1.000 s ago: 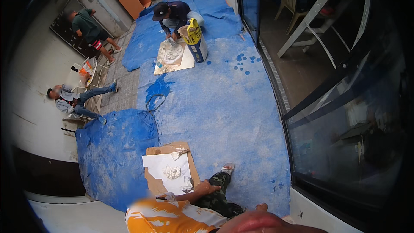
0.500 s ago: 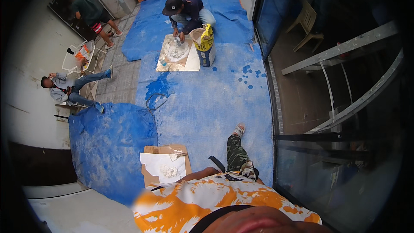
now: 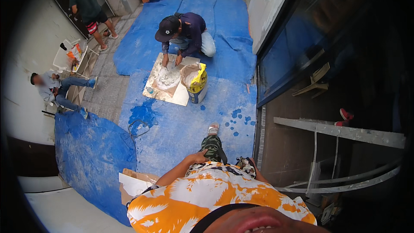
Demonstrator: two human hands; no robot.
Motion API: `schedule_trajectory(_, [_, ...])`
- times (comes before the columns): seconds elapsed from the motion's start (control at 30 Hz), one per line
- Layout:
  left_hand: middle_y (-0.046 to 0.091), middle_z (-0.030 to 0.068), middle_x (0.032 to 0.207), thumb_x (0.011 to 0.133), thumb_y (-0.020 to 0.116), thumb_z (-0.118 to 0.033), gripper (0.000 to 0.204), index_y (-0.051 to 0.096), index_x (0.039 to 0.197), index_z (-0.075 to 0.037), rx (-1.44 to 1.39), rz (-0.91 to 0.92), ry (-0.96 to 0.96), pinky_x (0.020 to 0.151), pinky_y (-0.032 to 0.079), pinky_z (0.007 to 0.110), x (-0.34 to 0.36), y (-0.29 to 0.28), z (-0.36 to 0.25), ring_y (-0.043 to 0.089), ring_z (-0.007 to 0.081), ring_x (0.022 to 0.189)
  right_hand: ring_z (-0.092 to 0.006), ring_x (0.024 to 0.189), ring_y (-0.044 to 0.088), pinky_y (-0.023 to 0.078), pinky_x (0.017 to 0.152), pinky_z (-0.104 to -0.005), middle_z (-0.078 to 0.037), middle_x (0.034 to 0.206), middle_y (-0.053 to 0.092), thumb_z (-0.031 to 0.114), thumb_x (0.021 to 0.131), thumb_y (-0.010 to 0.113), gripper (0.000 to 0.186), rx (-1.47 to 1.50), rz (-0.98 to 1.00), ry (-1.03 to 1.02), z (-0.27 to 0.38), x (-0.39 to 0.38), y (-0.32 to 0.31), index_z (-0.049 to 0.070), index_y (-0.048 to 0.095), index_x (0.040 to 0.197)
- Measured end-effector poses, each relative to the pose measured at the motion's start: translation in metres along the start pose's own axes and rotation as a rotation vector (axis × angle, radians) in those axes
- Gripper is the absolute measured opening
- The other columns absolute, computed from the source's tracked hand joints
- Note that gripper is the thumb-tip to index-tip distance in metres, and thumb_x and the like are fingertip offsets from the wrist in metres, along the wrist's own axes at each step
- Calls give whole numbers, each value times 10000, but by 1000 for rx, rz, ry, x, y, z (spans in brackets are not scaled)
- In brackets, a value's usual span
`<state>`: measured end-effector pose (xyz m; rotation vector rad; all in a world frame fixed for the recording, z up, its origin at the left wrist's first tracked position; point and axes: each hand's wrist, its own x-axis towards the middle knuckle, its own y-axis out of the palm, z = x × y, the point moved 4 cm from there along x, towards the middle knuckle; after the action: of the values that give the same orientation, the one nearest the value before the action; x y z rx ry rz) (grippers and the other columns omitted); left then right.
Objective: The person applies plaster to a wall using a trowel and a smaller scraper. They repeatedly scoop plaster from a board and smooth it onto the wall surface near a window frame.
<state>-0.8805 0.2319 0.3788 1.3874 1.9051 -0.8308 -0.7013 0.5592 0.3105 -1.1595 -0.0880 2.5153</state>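
Note:
My left hand (image 3: 199, 156) rests on the thigh of my camouflage trousers (image 3: 211, 146), its fingers laid against the cloth and nothing seen in them. A black strap (image 3: 222, 156) hangs beside it. On my right side a bit of my right forearm (image 3: 260, 177) shows past the orange and white shirt (image 3: 207, 190); that hand's fingers are hidden. Left of my body, partly covered by the shirt, lies a white sheet (image 3: 133, 185) on cardboard (image 3: 144, 175).
Ahead, a crouching co-worker (image 3: 189, 32) has both hands at white powder (image 3: 169, 77) on a board (image 3: 177, 98), beside an open yellow and blue bag (image 3: 197, 84). Blue tarp (image 3: 99, 155) covers the floor. A ladder (image 3: 345, 132) stands right; two people are at left.
My view has shifted forward and right. My left hand has come onto my thigh, away from the cardboard, whose white powder is now hidden. The co-worker has leaned lower over the board.

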Motion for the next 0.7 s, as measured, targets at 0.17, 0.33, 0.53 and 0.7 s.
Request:
schedule_trajectory(0.17, [393,283,1559,829,701,-443,947,299,1586,-41,6,-48,-3,1205,318,408,103,-127,-97,373,403,1465,-237,734,636,503,670,-410,-106,824,669,156,911,630,142,-74,70,-31,162,162,-43,32,669,853])
schedule_trajectory(0.33, [462,227,1534,828,648,-423,800,443,1533,-105,-15,24,45,1193,333,409,208,-260,-202,432,371,1434,-228,756,627,495,692,-409,-96,840,670,175,919,636,153,-151,84,41,317,286,-102,41,677,858])
schedule_trajectory(0.53, [569,220,1430,896,606,-429,524,672,1328,-140,3,22,137,1138,384,413,358,-355,-261,511,360,1361,-218,782,616,486,718,-408,-85,860,672,198,930,643,166,-130,81,48,483,432,-171,52,686,865])
schedule_trajectory(0.7, [677,185,1276,908,594,-403,431,714,1254,-175,125,-25,116,992,504,424,474,-479,-342,656,317,1176,-209,804,607,479,740,-407,-75,876,674,218,938,649,177,-203,188,55,598,611,-217,60,694,870])
